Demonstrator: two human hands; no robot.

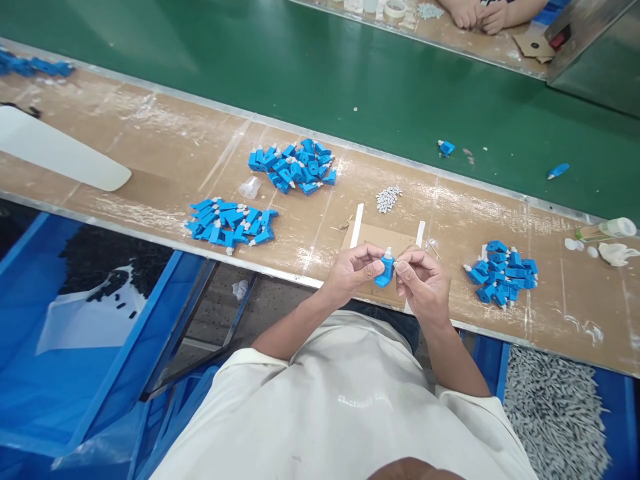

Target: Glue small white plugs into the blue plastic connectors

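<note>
Both hands pinch one blue connector (385, 270) over the bench's near edge (280, 272) — left hand (353, 270) gripping its body, right hand (423, 280) at its white tip. Blue heaps sit at three o'clock (501, 273) and ten (231, 223); grey caps (388, 199) at twelve — bare board between.

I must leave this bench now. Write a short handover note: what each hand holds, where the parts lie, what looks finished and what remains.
Left hand: pinches the blue part with a white tip, above the cardboard pad.
Right hand: fingertips on the same part from the other side.
Parts: three heaps of blue parts with white tips on the bench, far heap, left heap, right heap. Small grey pieces lie beyond the pad.
Done: cannot tell which heap is finished.
Left: the part in hand is not yet put down.
</note>
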